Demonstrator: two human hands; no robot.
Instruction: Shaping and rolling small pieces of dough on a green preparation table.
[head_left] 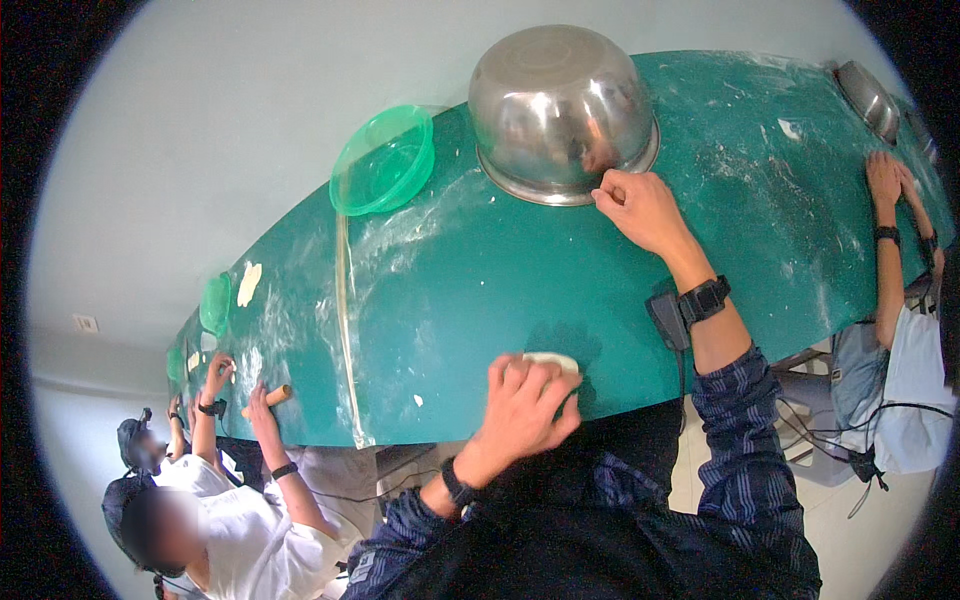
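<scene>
- Nearest, the person's left hand [535, 405] reaches over the near edge of a green table [470, 320], fingers bent close together and clamped on a pale piece of dough [560, 361].
- The dough shows just beyond the knuckles, over the table's near edge; whether it touches the surface cannot be told.
- Both sleeves are dark and striped; a black wristband [705, 300] with a small dark box [667, 315] sits on the right wrist.
- Farther in, the right hand [645, 208] is curled, fingers folded together, at the rim of a large steel bowl [560, 110]; whether they pinch the rim cannot be told.
- The bowl stands upside down near the far edge, with white powder streaked across the table on both sides.
- Left of it, a translucent green basin [385, 165] sits at the far edge.
- Farther left, a co-worker in white [265, 535] has a hand by a wooden rolling pin [268, 400]; a flat dough piece [250, 285] lies beyond.
- At far right, another co-worker's hands [884, 180] rest near a metal bowl [868, 100].
</scene>
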